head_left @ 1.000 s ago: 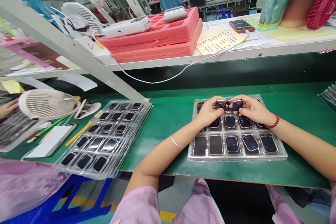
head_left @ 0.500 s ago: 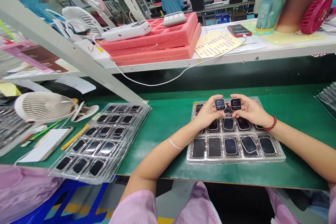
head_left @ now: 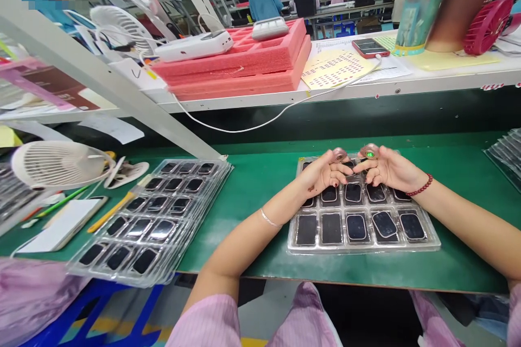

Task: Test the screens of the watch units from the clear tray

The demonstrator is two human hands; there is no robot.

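Observation:
Above the back part of a clear plastic tray, my left hand grips a watch, its rounded underside turned up. My right hand holds a second watch close by, also underside up, with a green glow at its middle. The two watches are apart. Square dark-faced watches lie in the tray's compartments; one in the front row sits tilted. Two front-left compartments hold no watch. My hands hide part of the back rows.
Stacked trays of watches stand left of centre, beside a yellow tool, a white box and a white fan. More trays lie far right. A shelf with pink foam runs behind.
Both hands have turned the watches over, from dark screens facing me to their rounded undersides. A green glow now shows on the right watch. The view has shifted slightly.

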